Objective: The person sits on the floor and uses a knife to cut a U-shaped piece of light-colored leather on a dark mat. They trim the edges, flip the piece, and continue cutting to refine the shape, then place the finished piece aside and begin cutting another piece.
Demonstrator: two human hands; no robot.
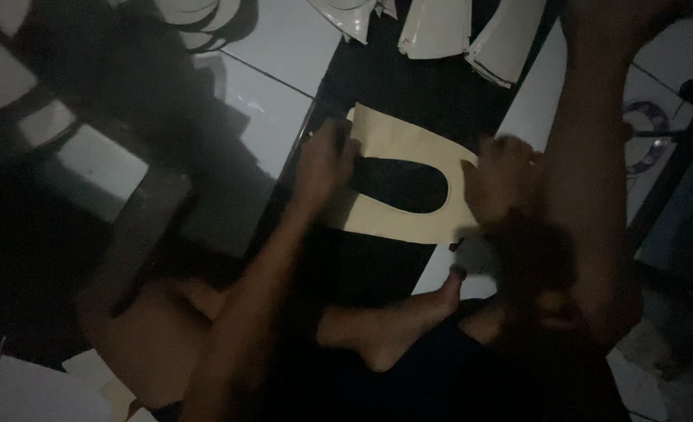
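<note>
Pressing down on a pale tan, U-shaped cut-out of thin leather-like sheet [397, 184], both hands were set apart, one on each side of the piece. The left hand [325, 166] lay flat over the cut-out's nine o'clock edge, while the right hand [501, 178] was clamped on its three o'clock edge; motion blur made it hard to tell whether those fingers pinched the sheet or only pinned it. The cut-out rested on a long black strip of material [409, 94] spread over the pale tiled floor [272, 47], at the centre of the view. At twelve o'clock lay a stack of cream cut pieces [471, 31], well apart from the hands. A bare foot [409, 312] sat at six o'clock, near the black strip. To do this well, I judged the sheet should be held flat and taut with even pressure on both edges, so it could not creep on the dark material below.
</note>
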